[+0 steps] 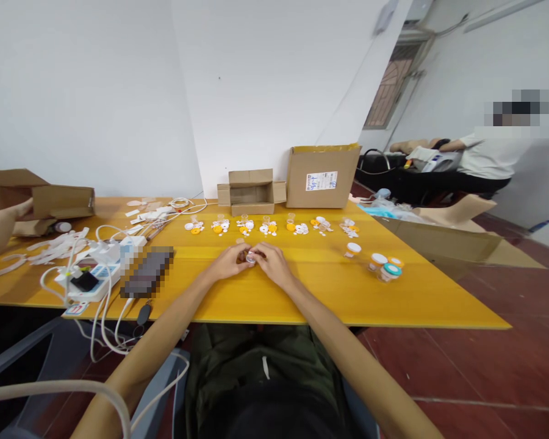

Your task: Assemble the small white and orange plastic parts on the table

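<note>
- A small clear vial (251,258) sits pinched between both hands over the yellow table (302,292), just in front of the middle of the row of small parts; it is see-through with a pale top, too small and too covered by fingers to tell more
- The left hand (231,262) is curled with its fingertips closed on the vial's left side
- The right hand (272,263) is curled the same way, fingertips closed on the vial's right side, the two hands touching at the fingertips
- Beyond the vial, a row of small parts (269,227) runs across the table: orange and white caps and tiny clear cups in separate little groups
- Right of the vial stand capped vials (384,265), one with a white lid nearer, and a cluster with white, teal and orange lids farther off
- Behind the row sit an open cardboard box (251,192) and a taller cardboard box (322,175) with a label, against the wall
- Left of the vial lie a power strip (96,274) with white cables (110,238) and a blurred dark flat object
- At the far left edge, another person's hand (0,228) rests near a cardboard carton (50,198)
- Far right of the vial, beyond the table, another person sits in the background
</note>
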### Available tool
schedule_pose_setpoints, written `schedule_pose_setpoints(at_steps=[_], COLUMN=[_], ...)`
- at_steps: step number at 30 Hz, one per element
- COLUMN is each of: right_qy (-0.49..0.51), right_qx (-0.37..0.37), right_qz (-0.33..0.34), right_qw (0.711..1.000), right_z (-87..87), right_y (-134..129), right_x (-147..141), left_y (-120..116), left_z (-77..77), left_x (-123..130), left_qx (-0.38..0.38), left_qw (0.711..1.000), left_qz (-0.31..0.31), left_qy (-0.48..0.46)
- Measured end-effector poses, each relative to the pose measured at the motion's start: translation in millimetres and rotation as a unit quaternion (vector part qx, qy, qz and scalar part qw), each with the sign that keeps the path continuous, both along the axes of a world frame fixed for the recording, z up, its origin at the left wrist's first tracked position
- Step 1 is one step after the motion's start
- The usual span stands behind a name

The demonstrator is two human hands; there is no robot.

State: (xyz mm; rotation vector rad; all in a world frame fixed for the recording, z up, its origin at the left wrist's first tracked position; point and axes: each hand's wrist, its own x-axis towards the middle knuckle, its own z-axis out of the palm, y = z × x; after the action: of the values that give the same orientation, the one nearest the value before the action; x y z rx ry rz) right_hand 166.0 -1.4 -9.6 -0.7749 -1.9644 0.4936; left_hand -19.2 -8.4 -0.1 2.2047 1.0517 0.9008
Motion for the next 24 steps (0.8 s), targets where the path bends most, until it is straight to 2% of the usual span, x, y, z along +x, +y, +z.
schedule_pose_setpoints(at_steps=[13,24], right_qy=[-0.010,-0.006], right_qx=[0.004,-0.032], right_qz=[-0.021,-0.029], right_qw=[1.000,0.999], right_z=[-2.9,-0.5], right_y=[0.7,-0.9], right_x=[-1.6,-3.2], left_y=[-0.3,0.1], left_z=[0.5,0.3], left_x=[1.0,-0.2], left_qx=[-0.016,-0.013], left_qw=[1.000,1.000], left_qz=[-0.003,0.008], left_qy=[0.002,0.008])
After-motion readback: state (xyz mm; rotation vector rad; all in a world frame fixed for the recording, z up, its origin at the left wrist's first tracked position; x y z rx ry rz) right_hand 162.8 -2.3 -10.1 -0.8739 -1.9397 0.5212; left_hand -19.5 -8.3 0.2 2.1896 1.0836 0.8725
